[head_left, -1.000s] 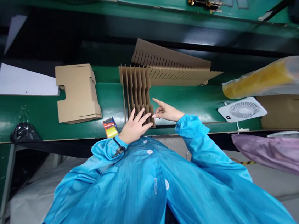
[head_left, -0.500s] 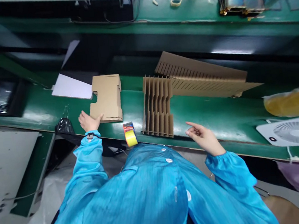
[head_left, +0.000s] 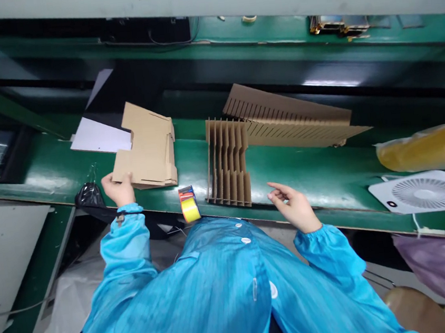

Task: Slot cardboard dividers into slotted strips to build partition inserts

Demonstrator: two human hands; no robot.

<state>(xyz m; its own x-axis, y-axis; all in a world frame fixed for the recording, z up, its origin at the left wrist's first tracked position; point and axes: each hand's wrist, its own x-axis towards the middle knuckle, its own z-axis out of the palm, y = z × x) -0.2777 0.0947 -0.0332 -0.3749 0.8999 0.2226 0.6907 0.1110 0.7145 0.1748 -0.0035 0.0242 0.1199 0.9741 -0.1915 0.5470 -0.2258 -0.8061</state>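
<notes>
The fingers of my left hand (head_left: 119, 191) gripped the near left corner of a notched cardboard piece (head_left: 147, 148), thumb on top and the other fingers tucked out of sight beneath. That piece sat at the left of the green table (head_left: 286, 165), tilted, its left side raised, partly over a white sheet (head_left: 100, 134). A black bag (head_left: 89, 195) lay just left of my hand.

My right hand (head_left: 296, 209) hung loosely open near the table's front edge, index finger extended, the others half curled. Left of it, apart from my fingertips, stood a cardboard divider (head_left: 227, 163), its upright slats in a row. Slotted cardboard strips (head_left: 292, 111) lay behind it, and a tape dispenser (head_left: 189, 206) with yellow tape rested between the divider and the notched piece. Farther right was a white fan (head_left: 424, 192).
</notes>
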